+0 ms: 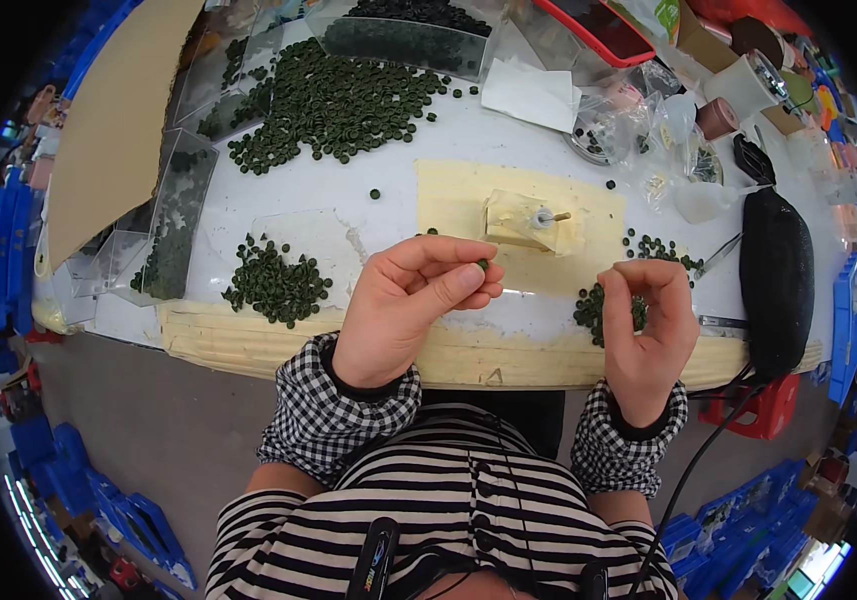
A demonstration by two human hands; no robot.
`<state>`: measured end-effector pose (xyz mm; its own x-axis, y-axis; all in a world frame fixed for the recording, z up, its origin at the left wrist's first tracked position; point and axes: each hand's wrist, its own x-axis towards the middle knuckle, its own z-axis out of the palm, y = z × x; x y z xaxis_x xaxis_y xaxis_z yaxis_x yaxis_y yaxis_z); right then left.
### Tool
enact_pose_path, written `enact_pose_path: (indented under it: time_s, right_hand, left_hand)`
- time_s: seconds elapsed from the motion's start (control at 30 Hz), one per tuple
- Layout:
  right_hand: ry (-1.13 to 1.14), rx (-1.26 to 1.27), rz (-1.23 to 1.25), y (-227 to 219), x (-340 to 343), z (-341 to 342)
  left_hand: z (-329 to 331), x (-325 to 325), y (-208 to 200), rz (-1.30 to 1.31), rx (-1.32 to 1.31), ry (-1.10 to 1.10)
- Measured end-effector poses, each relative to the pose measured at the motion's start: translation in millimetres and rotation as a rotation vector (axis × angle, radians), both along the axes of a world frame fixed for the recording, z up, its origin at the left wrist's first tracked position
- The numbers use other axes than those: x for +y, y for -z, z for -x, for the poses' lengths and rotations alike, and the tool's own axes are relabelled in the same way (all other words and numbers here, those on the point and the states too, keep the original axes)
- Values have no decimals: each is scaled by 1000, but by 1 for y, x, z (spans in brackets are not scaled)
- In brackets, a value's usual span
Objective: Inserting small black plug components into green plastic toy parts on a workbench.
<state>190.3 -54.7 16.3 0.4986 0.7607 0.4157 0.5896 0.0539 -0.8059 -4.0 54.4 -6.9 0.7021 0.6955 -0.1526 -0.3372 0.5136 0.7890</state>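
Left fingers (452, 249) pinch 1 small green disc (484, 265) at their tips.

Small dark-green round piece (483, 265) — up in the left hand's (409, 305) pinch, partly covered, similar pieces (277, 285) heaped loosely — off to its left

Block (521, 222) on surface (329, 188) | from block: paper (527, 95) behind | disc heap (339, 105) behind-left | second heap (277, 285) before-left | third heap (589, 312) before-right | pouch (777, 275) far right
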Motion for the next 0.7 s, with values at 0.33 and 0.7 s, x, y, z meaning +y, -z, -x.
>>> enact_pose_path:
  time_s: [0.33,0.7]
  right_hand:
    - [-366,676,41,-1,17,33]
    - [-408,702,46,8,22,31]
  left_hand:
    - [0,-3,1,-47,-9,-29]
    - [-1,-9,-2,-172,29,-87]
